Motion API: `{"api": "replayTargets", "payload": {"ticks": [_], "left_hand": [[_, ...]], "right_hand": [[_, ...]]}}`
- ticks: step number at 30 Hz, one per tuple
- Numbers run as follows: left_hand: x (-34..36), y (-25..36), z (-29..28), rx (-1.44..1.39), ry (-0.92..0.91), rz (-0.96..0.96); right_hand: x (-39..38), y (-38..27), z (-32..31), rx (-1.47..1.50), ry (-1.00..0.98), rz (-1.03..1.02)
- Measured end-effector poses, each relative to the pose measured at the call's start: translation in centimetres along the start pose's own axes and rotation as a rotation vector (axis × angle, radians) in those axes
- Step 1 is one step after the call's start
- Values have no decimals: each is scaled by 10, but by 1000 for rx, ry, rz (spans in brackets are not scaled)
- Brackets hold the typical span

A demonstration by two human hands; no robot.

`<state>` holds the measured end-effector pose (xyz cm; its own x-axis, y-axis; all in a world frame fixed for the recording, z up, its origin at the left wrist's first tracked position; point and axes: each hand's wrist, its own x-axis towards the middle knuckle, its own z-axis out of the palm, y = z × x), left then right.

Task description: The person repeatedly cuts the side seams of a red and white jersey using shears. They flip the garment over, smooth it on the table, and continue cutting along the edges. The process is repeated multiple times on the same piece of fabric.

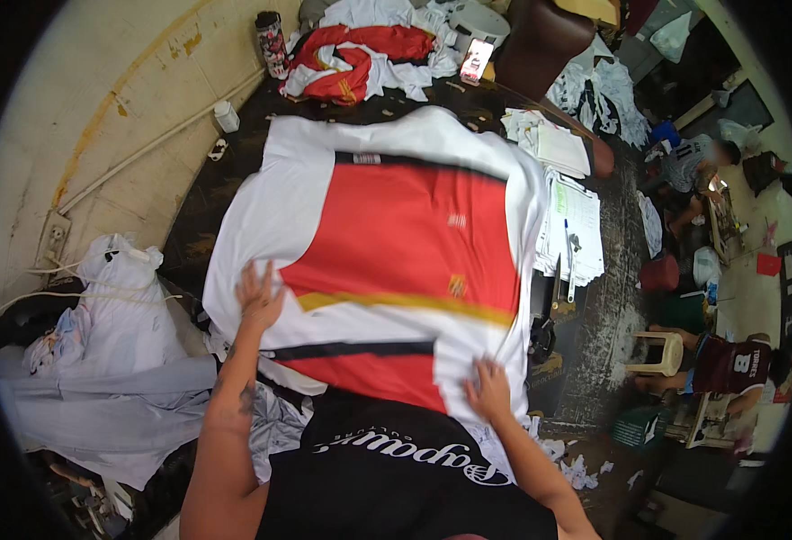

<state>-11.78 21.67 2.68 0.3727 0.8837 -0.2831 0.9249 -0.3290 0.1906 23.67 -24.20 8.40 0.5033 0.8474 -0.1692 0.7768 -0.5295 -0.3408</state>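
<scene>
Both hands lie open and flat on the big red and white cloth shirt (396, 261), left hand (257, 297) and right hand (488, 389), and it looks best to press softly and slide outward so no bumps stay

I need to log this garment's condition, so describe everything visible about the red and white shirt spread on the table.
The shirt lies flat on the dark work table, spread wide. It looks like smooth sports fabric: white sides and sleeves, a large red middle panel, a thin black stripe near the far edge, a yellow band and another black stripe nearer the person, then more red. Small marks sit on the red. The left hand presses its left side, and the right hand rests on its near edge, both palm down. Its right side lies by stacked papers.
</scene>
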Motion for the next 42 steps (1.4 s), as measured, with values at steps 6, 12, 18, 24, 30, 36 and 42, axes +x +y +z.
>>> {"api": "replayTargets", "payload": {"ticks": [6, 12, 18, 24, 30, 36, 42], "left_hand": [[-38, 25, 13, -4, -211, -308], [179, 78, -31, -35, 29, 300], [262, 83, -93, -503, -161, 455], [109, 18, -20, 37, 125, -217], [145, -95, -13, 175, 116, -372], [70, 144, 36, -657, 306, 470], [-159, 278, 134, -24, -62, 946]], "right_hand": [[-35, -11, 39, -42, 40, -17], [228, 84, -56, 540, -300, 136], [272, 112, -103, 193, 52, 95], [63, 11, 10, -235, -244, 68], [31, 74, -10, -68, 358, 176], [69, 134, -30, -363, 43, 455], [70, 163, -22, 280, 95, 232]]}}
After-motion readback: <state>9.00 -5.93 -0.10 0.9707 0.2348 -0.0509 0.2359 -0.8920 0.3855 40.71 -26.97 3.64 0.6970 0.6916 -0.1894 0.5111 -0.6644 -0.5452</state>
